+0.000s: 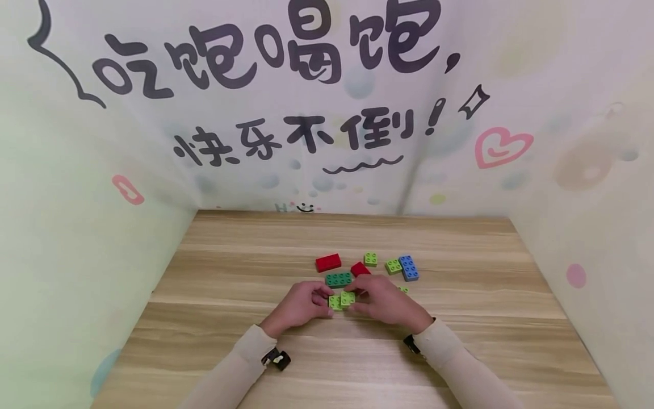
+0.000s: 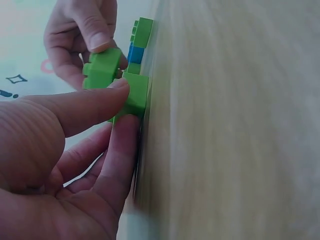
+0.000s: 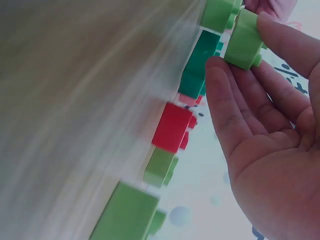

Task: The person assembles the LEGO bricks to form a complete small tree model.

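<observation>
My left hand (image 1: 305, 302) holds a light green building brick (image 2: 136, 94) between thumb and forefinger, low at the tabletop. My right hand (image 1: 385, 298) pinches a second light green brick (image 3: 243, 40), studs up. From the head view this one overlaps the right part of the first brick (image 1: 334, 303). The left wrist view has it a little higher, its side tilted; whether the two touch is unclear. Just behind them lies a dark green eight-stud brick (image 1: 338, 279). A red brick (image 1: 360, 269) is partly covered by the right hand's fingers.
Another red brick (image 1: 328, 262) lies behind the dark green one. Further right are a light green brick (image 1: 370, 259), another light green brick (image 1: 393, 266) and a blue brick (image 1: 409, 267). One more light green brick (image 1: 403, 290) shows partly behind the right hand. Printed walls enclose the wooden table (image 1: 219, 255).
</observation>
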The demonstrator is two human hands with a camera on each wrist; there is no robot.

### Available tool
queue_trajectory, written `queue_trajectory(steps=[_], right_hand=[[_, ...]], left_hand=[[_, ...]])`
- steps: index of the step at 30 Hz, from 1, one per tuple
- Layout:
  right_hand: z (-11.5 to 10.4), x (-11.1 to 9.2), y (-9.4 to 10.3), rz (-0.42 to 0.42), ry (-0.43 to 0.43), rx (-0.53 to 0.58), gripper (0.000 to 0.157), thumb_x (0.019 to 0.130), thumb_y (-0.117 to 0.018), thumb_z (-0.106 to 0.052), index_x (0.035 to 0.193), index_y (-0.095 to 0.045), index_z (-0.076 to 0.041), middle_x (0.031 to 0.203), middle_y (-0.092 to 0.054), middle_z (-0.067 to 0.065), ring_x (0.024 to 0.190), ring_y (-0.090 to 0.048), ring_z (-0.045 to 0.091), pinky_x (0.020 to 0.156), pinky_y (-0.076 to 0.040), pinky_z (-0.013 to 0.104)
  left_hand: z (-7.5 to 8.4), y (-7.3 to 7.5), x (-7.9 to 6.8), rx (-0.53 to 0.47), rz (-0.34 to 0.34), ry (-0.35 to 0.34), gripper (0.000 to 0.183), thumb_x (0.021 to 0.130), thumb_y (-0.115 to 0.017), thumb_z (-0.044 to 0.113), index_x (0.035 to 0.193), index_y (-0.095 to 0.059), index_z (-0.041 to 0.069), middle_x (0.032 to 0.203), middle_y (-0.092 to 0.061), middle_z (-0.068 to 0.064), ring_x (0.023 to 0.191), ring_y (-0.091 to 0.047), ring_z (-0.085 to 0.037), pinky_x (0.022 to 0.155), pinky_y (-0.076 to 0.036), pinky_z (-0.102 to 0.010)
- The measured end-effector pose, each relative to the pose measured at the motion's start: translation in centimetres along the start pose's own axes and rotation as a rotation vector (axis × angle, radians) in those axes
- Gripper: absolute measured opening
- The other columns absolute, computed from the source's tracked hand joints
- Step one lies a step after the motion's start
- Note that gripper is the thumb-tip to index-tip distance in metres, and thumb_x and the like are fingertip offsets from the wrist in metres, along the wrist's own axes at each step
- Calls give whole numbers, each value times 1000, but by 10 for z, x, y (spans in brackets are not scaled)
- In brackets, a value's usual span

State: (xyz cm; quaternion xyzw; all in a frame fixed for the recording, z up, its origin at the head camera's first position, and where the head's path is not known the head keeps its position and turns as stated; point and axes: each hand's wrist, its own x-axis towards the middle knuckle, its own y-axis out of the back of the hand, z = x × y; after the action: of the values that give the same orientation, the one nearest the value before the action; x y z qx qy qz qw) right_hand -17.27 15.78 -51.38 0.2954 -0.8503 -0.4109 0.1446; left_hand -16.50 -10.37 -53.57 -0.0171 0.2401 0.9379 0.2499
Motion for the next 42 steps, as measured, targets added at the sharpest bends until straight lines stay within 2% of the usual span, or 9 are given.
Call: queue_trajectory(steps=[10,19,26,32,42], right_hand=[[-8,12,-12,12,-16,169,35,90,-86,-20,124,-76,-19,116,-71,-8,103,-70,11,92,-61,29],[-10,18,-21,19,-87,219,34,90,-86,-17,122,-76,-19,115,-68,-9,104,-68,9,92,-60,26],[-13,21,-20,19,-90,201,32,89,-87,-13,119,-78,-16,108,-68,-7,96,-67,9,87,-61,31],[-14,25,-18,12,-108,194,30,87,-88,-15,116,-79,-15,99,-68,-7,88,-66,9,79,-59,29],[-10,28,-18,-9,-155,180,31,85,-90,-19,114,-81,-14,100,-75,-8,89,-66,9,80,-59,30]], left_hand=[[-5,-1,1,-74,4,7,37,85,-88,6,119,-74,4,113,-77,-10,95,-76,-16,80,-63,-28],[-5,-2,1,-135,17,39,35,85,-88,6,118,-74,4,117,-76,-10,98,-75,-18,82,-62,-29],[-5,-2,1,-148,12,46,36,86,-87,6,120,-74,3,120,-75,-12,101,-75,-19,84,-63,-30],[-7,-1,2,-152,-2,52,37,88,-86,5,122,-73,5,122,-75,-10,101,-75,-17,85,-63,-30],[-8,1,1,-183,-30,24,40,92,-84,17,128,-71,4,126,-73,-12,108,-74,-22,90,-62,-33]])
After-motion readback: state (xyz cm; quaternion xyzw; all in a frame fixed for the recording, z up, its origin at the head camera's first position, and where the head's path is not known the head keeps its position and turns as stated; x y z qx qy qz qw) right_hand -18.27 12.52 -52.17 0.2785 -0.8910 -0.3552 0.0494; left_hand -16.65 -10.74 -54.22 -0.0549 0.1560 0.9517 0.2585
